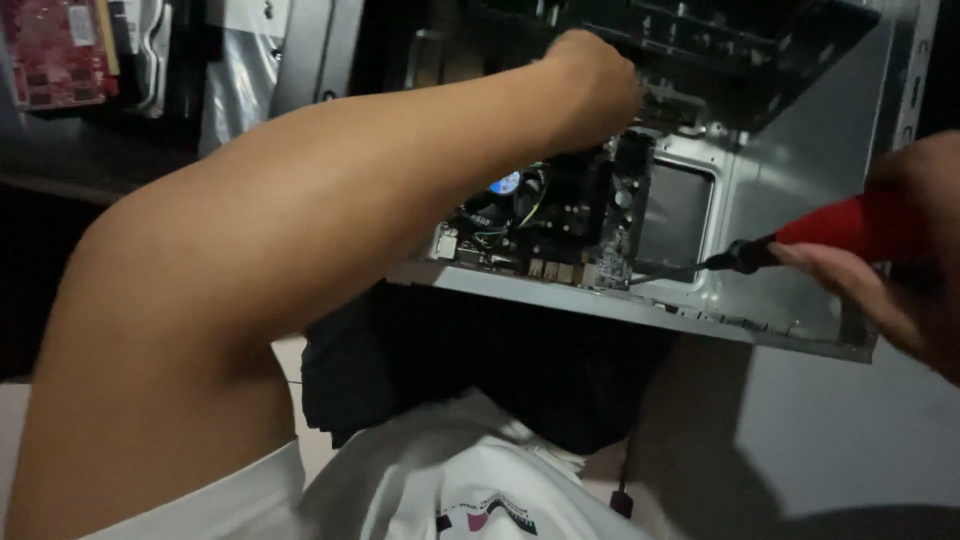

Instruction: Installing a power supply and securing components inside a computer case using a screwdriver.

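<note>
Screwdriver (pixel 800 237): light, stiff; red handle at 3 o'clock pinched in the right hand (pixel 900 260), best held there. Left hand (pixel 595 85), closed, reaches into the case (pixel 800 150) above the motherboard (pixel 560 220); its hold is hidden.

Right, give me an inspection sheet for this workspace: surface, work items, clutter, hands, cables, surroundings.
Surface: open grey computer case lying tilted; what it rests on is hidden.
Work items: motherboard mounted inside the case, cooler fan with a blue centre; red-handled screwdriver, its shaft pointing at the board's edge.
Clutter: dark cloth under the case's near edge.
Hands: left hand reaches into the case above the board, fingers hidden; right hand grips the screwdriver handle.
Cables: thin wires by the fan; a dark cord hangs below.
Surroundings: red circuit card top left; dim room.
</note>
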